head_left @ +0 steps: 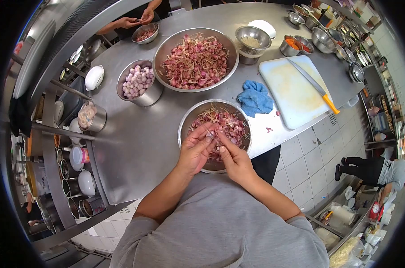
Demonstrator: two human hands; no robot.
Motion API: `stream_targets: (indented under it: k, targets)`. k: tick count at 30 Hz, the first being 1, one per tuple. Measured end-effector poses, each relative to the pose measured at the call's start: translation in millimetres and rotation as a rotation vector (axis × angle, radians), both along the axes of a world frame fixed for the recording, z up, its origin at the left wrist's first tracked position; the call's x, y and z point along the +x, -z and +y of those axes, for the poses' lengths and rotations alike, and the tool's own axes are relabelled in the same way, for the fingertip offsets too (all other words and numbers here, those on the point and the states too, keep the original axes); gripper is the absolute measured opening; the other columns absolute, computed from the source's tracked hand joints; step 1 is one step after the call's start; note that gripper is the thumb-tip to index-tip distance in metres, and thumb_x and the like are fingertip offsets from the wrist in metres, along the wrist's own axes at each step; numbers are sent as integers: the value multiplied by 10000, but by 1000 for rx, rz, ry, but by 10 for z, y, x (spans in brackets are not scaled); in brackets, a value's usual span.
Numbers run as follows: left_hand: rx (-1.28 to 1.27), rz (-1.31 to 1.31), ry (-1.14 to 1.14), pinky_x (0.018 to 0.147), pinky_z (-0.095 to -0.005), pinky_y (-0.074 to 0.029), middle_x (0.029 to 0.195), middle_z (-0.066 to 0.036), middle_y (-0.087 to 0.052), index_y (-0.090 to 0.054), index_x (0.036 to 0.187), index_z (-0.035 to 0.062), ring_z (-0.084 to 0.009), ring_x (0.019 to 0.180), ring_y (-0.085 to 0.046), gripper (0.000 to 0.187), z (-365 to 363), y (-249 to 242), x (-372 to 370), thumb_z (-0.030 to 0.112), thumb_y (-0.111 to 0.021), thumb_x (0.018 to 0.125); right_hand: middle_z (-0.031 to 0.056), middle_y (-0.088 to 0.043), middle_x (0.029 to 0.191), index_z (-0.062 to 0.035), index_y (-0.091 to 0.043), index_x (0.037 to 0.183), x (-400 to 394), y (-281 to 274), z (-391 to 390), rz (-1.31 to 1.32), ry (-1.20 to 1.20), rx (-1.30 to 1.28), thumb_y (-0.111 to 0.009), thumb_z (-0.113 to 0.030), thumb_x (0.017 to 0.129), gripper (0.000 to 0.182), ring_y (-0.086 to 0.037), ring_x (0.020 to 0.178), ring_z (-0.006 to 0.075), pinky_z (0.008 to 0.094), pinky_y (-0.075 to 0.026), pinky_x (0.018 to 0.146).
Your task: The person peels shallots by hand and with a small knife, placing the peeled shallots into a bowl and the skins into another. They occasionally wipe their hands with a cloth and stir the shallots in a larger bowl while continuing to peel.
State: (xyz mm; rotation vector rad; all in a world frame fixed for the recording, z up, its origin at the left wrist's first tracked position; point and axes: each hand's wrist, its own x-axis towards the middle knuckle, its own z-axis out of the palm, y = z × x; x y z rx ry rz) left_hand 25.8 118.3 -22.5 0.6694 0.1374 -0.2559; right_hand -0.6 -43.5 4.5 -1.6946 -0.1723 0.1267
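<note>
My left hand (194,151) pinches a small, pale shallot (209,134), which the fingers mostly cover. My right hand (234,161) has its thumb and forefinger closed against the same shallot. Both hands are above a perforated metal colander (245,117) holding reddish shallot skins and root ends (231,127). Beyond it, a wide metal bowl (234,60) is heaped with unpeeled red shallots (195,60) with dry roots. To the left of that bowl, a steel pot (144,97) holds peeled, pale purple shallots (137,81).
A blue cloth (256,98) lies beside a white cutting board (296,105) with an orange-handled knife (320,91). Bits of skin dot the steel table (135,138). Across it, another person's hands (137,18) work above a small bowl (145,41). Shelves flank the left side.
</note>
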Motion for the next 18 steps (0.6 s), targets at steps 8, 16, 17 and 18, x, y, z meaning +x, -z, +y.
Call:
stream_targets:
  k: [8,16,17,18]
  targets:
    - [8,-75,45,1112,-359,-444,1386,-173,-552,-491,1391,9,-258,1305,-533,429,-35,19,-8,-57,-522,969,105,-706,1130,-17,-558,1383,84,361,-28,53,6,83,-551,-187,1036,387,-648,991,153,255,-488,864]
    - [26,86,64,1052,-352,-505,1305,-150,-607,-538,1339,4,-224,1212,-598,331,-23,203,-11,69,-535,1015,-101,-426,701,-91,-546,1425,124,36,-69,557,-18,435,-522,-225,1058,392,-340,586,4,185,-276,514]
    - [65,109,117,998,-332,-524,1252,-99,-624,-564,1315,27,-185,1158,-610,305,12,257,-8,99,-551,1018,-103,-414,696,-93,-526,1441,138,-16,-78,579,-30,448,-514,-232,1061,404,-332,582,4,184,-266,510]
    - [104,132,170,944,-312,-544,1200,-49,-641,-590,1290,49,-146,1103,-621,281,29,248,-3,129,-567,1022,-104,-402,691,-95,-507,1456,147,-40,-87,601,-43,462,-506,-239,1064,417,-323,579,5,184,-256,506]
